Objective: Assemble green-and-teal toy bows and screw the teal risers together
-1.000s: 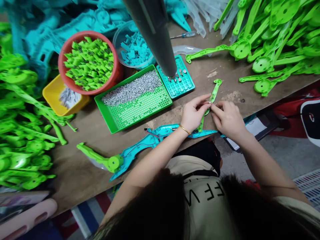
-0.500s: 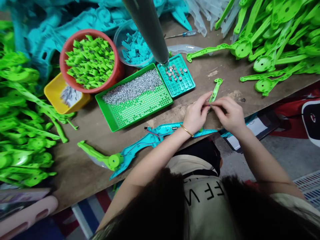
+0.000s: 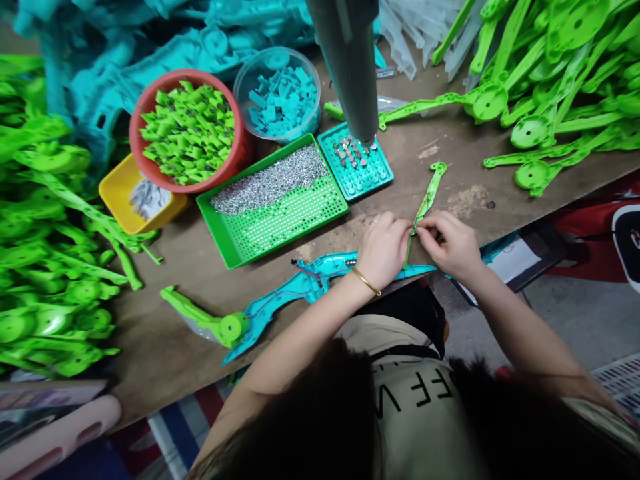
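Note:
My left hand (image 3: 383,250), with a gold bangle at the wrist, is closed on a long thin green plastic part (image 3: 434,180), its fingers around the middle. Thin dark and reddish strands, perhaps wires, run along this part. The thumb and fingertips of my right hand (image 3: 453,243) are pinched together against its right side; what they grip is too small to make out. Left of and below my hands lies a turquoise plastic shell (image 3: 280,293) with thin red wires and a small metal spring-like piece. My left hand and forearm hide some of it.
A dark power driver (image 3: 350,73) hangs over a turquoise tray (image 3: 389,177) of metal discs. Beside it stand a green screw tray (image 3: 227,247), a red bowl (image 3: 137,150), a clear tub (image 3: 317,113) and a yellow box (image 3: 113,200). Green parts (image 3: 545,127) are heaped right and left.
My hands have come slightly down and left, turning the green part so its lower end shows between them. The hanging driver appears further right; the whole view has shifted a little.

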Action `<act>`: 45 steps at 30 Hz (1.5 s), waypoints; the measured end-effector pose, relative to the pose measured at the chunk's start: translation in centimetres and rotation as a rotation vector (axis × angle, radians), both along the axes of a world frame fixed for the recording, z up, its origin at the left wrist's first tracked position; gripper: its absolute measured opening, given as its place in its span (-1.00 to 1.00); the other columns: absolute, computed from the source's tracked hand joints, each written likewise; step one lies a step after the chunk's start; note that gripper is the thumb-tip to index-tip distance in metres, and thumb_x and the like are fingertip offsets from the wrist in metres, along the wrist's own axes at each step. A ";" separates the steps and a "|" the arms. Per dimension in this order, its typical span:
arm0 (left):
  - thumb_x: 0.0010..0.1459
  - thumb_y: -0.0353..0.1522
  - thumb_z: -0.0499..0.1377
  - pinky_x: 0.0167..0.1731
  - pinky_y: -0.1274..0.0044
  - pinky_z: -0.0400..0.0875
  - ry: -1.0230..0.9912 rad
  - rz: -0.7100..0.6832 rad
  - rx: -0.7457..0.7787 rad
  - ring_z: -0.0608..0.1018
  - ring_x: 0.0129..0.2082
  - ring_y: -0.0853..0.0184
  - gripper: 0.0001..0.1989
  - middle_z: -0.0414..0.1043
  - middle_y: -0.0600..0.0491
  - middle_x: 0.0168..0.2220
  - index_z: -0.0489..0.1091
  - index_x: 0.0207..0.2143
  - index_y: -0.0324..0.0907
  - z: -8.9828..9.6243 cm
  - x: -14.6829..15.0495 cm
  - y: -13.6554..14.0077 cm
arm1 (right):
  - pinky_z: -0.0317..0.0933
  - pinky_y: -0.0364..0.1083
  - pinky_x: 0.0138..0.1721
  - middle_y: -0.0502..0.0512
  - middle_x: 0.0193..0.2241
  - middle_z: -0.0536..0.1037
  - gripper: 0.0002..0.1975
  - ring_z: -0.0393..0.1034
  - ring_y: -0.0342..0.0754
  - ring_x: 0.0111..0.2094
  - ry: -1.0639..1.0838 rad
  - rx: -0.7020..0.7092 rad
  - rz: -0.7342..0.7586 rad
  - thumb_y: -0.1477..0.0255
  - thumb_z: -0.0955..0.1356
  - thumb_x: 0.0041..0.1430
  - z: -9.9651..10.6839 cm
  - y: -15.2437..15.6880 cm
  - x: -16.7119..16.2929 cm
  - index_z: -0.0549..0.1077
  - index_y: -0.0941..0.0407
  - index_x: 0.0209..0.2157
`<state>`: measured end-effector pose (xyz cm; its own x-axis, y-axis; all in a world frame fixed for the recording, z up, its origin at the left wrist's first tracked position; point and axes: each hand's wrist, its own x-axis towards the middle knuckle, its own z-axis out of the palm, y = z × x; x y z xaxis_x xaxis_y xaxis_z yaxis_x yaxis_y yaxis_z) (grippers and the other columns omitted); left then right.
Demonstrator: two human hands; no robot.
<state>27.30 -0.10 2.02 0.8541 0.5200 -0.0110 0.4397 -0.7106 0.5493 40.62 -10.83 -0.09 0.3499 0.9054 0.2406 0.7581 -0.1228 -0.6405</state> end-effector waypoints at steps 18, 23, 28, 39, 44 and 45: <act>0.33 -0.34 0.05 -0.17 0.45 0.32 -0.151 0.000 0.176 0.41 -0.21 0.25 -0.75 0.44 -0.02 -0.24 0.42 -0.04 -0.24 -1.0 -0.8 -1.3 | 0.26 -0.16 -0.43 0.02 -0.41 0.50 -0.96 0.37 -0.17 -0.46 0.070 0.042 -0.076 0.47 0.34 0.21 1.4 -0.3 -0.9 0.45 0.10 -0.30; 0.35 -0.29 0.01 -0.25 0.48 0.31 -0.168 0.013 0.116 0.42 -0.29 0.28 -0.72 0.41 0.01 -0.36 0.49 -0.17 -0.19 -1.6 -0.4 -1.0 | 0.33 -0.12 -0.31 0.05 -0.33 0.57 -0.91 0.46 -0.11 -0.30 0.176 -0.012 0.015 0.45 0.34 0.23 1.4 -0.3 0.3 0.50 0.07 -0.26; 0.35 -0.32 0.02 -0.24 0.49 0.32 -0.194 -0.015 0.040 0.42 -0.31 0.30 -0.74 0.39 0.02 -0.37 0.49 -0.22 -0.22 -1.5 -0.1 -0.6 | 0.34 -0.07 -0.17 0.08 -0.28 0.56 -0.83 0.47 -0.08 -0.23 0.024 0.028 -0.008 0.46 0.30 0.26 0.5 -0.2 1.8 0.52 0.05 -0.17; 0.33 -0.37 0.04 -0.23 0.49 0.34 -0.134 -0.048 -0.056 0.46 -0.27 0.30 -0.79 0.40 0.01 -0.34 0.46 -0.20 -0.22 -1.5 0.2 -0.7 | 0.31 -0.05 -0.27 0.10 -0.34 0.49 -0.90 0.43 -0.02 -0.31 -0.091 -0.147 -0.002 0.44 0.29 0.25 0.5 0.5 2.1 0.45 0.10 -0.30; 0.34 -0.36 0.02 -0.24 0.48 0.34 -0.085 -0.049 -0.005 0.45 -0.29 0.28 -0.77 0.39 0.00 -0.35 0.47 -0.19 -0.20 -1.3 0.4 -0.8 | 0.34 -0.06 -0.17 0.13 -0.26 0.51 -0.86 0.45 -0.03 -0.20 -0.043 -0.079 0.086 0.48 0.28 0.25 1.7 -0.2 1.4 0.47 0.11 -0.20; 0.34 -0.37 0.01 -0.25 0.48 0.34 -0.076 -0.054 0.002 0.44 -0.29 0.28 -0.76 0.39 0.00 -0.35 0.47 -0.19 -0.21 -1.3 0.4 -0.8 | 0.34 -0.08 -0.16 0.12 -0.26 0.52 -0.85 0.45 -0.04 -0.19 -0.019 -0.060 0.109 0.48 0.29 0.25 1.9 -0.4 1.3 0.46 0.11 -0.17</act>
